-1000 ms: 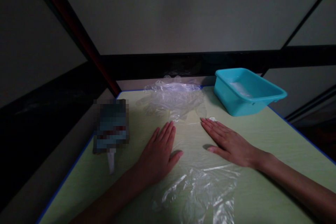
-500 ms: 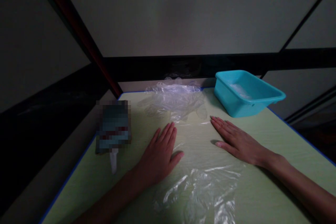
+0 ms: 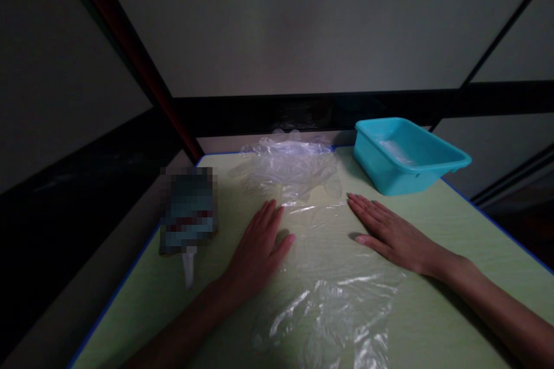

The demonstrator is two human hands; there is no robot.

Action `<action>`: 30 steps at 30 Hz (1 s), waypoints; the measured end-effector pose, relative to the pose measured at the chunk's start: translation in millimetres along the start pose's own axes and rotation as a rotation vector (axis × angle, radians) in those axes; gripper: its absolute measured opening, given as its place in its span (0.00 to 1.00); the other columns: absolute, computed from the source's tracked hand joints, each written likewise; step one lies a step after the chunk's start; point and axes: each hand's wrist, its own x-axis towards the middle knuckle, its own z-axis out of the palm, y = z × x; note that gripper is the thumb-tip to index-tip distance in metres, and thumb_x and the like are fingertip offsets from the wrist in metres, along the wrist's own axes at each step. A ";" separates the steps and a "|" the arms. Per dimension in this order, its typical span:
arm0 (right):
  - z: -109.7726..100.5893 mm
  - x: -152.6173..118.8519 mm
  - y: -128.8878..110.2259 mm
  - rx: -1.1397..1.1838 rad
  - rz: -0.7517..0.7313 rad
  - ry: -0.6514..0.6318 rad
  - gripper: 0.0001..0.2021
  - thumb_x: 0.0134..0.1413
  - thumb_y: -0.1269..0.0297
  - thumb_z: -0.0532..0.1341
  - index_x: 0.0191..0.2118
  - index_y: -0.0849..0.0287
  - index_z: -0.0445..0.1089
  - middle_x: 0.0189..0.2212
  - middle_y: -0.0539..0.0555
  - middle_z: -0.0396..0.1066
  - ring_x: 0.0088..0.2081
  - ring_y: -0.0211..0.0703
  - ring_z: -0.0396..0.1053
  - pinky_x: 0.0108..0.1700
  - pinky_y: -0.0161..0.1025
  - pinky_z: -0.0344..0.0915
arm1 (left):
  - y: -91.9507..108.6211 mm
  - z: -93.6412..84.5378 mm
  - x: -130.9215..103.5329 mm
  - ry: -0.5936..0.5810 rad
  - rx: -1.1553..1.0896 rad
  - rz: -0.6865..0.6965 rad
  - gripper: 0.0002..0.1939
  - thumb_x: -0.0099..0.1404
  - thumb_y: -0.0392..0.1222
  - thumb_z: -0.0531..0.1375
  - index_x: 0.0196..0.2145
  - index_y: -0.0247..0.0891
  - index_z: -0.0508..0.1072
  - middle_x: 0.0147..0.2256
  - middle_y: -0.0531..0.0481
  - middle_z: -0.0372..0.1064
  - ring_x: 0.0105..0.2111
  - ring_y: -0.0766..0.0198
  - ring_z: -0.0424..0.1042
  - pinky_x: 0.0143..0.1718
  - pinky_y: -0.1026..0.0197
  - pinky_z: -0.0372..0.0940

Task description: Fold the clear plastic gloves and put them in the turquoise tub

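Observation:
My left hand (image 3: pixel 257 248) lies palm down at the left edge of a thin clear plastic sheet or bag (image 3: pixel 331 305), thumb spread from the fingers. Flat on the table to the right of the sheet is my right hand (image 3: pixel 387 236), its thumb also apart and nothing in its grasp. The sheet stretches from between the hands toward me, smooth at its far part and crinkled nearer. Beyond the fingertips sits a loose heap of clear plastic (image 3: pixel 294 164), which looks like disposable gloves.
A turquoise plastic basin (image 3: pixel 389 179) stands at the back right of the pale green table (image 3: pixel 459 230) with blue edging. At the left lies a pixelated, blurred-out package (image 3: pixel 189 207) with a white strip (image 3: pixel 188 268) sticking out. A wall rises behind the table.
My left hand has slid a little to the left, away from the middle of the sheet. My right hand and the heap stay where they were.

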 end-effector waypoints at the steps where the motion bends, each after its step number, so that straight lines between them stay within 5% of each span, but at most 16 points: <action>1: 0.2 0.0 0.1 0.003 0.001 0.004 0.33 0.60 0.48 0.44 0.63 0.60 0.32 0.62 0.58 0.38 0.61 0.50 0.40 0.59 0.51 0.48 | -0.4 0.7 0.1 0.009 -0.012 -0.002 0.25 0.65 0.46 0.46 0.56 0.28 0.55 0.59 0.34 0.46 0.60 0.53 0.44 0.57 0.46 0.47; 30: -1.8 1.7 -3.2 0.007 0.010 -0.016 0.33 0.60 0.49 0.44 0.63 0.62 0.34 0.62 0.60 0.39 0.61 0.49 0.38 0.59 0.51 0.46 | -14.7 -0.6 14.9 0.153 -0.410 -0.029 0.15 0.58 0.39 0.51 0.42 0.36 0.70 0.48 0.44 0.64 0.51 0.57 0.62 0.52 0.52 0.57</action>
